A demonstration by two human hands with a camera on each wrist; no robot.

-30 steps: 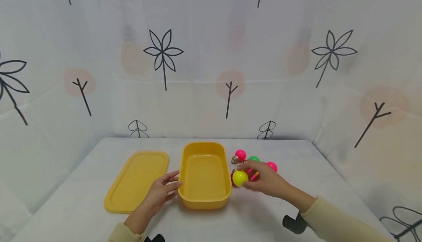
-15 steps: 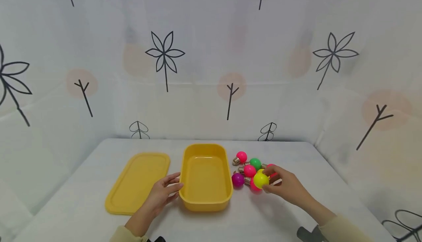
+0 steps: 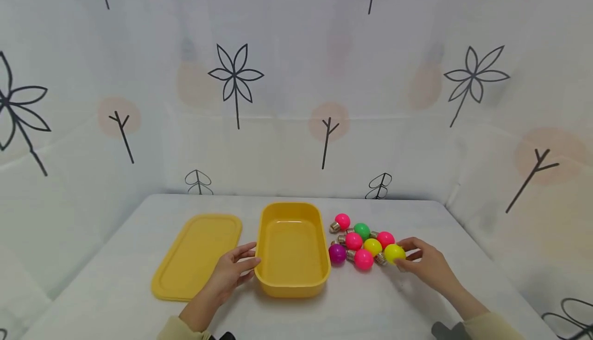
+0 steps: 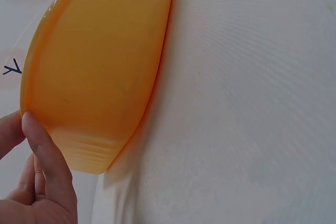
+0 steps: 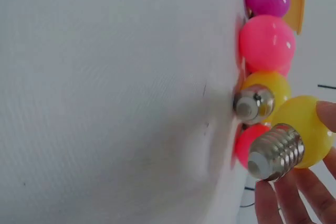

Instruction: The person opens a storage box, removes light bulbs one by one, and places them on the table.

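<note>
My left hand [image 3: 228,274] is at the left side of a yellow plastic box [image 3: 293,290]; in the left wrist view its thumb and a finger meet at the box's rim [image 4: 32,61]. Nothing lies inside the box. Between thumb and fingers, my right hand [image 3: 434,269] pinches a yellow light bulb [image 3: 394,253] by its round part. The bulb's silver screw base [image 5: 275,152] points away from the palm in the right wrist view. That bulb is at the right end of a cluster of coloured bulbs, close to another yellow bulb [image 3: 372,247].
The cluster right of the box includes a purple bulb [image 3: 337,254], a green bulb [image 3: 362,231] and several pink bulbs, one at the front [image 3: 363,260]. A flat yellow lid [image 3: 199,257] lies left of the box. Patterned cloth [image 3: 287,155] hangs behind the white table [image 3: 370,309].
My right hand has moved to the right with the yellow bulb, from beside the box across to the cluster's right end. My left hand has stayed at the box.
</note>
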